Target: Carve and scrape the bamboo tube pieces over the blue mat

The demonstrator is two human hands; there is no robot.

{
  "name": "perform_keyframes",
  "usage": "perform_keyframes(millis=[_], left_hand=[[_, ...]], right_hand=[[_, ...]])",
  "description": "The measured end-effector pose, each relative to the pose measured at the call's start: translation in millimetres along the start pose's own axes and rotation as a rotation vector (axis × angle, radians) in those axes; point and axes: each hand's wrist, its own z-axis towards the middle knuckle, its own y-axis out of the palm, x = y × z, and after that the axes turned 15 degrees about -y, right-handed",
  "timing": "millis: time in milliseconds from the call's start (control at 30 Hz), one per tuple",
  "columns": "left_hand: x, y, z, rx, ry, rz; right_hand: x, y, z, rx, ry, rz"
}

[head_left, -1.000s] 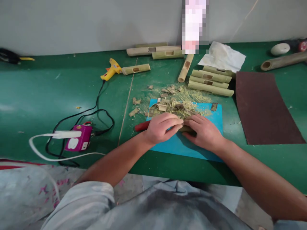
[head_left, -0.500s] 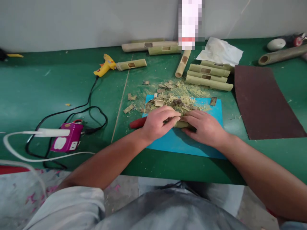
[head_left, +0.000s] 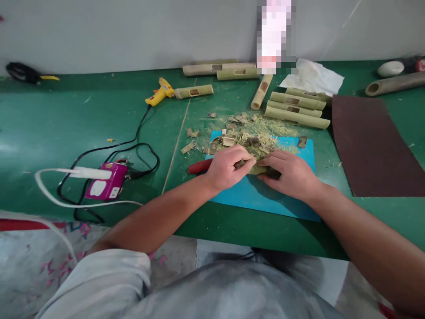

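Observation:
Over the blue sheet point(head_left: 265, 199), my right hand point(head_left: 292, 173) wraps round a short piece of green bamboo point(head_left: 256, 169). My left hand point(head_left: 229, 167) is closed just beside it, fingertips at the bamboo; what sits inside its grip is mostly hidden. A red handle-like object point(head_left: 200, 166) sticks out to the left from behind my left hand. Behind both hands lies a heap of bamboo chips and shavings point(head_left: 252, 141), partly on the sheet and partly on the green table.
Cut bamboo tubes point(head_left: 297, 116) lie behind the shavings, near white tissue point(head_left: 312, 76). Brown sandpaper-like sheet point(head_left: 375, 150) is at right. A yellow glue gun point(head_left: 161, 93) and a purple power adapter point(head_left: 108, 181) with cables are at left.
The view has shifted, so the table and everything on it appear further right, and a black coil shows at far left. Both hands keep nearly the same grip at the bamboo.

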Motion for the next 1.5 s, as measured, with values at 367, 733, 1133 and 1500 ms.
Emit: perform_keyframes(millis=[367,733,1133,1500], left_hand=[[-1,-4.8,3,-0.016,0.016,0.056],[-2,-8.5,2,-0.017,0.038,0.188],[4,-10.7,-6,-0.021,0.017,0.168],[2,-18.1,-10,-0.112,-0.065,0.135]], right_hand=[[-1,1,2,-0.017,-0.012,-0.115],[2,1,2,-0.022,-0.016,-0.113],[7,3,-1,-0.022,-0.049,-0.066],[1,-4,-4,-0.043,-0.121,-0.057]])
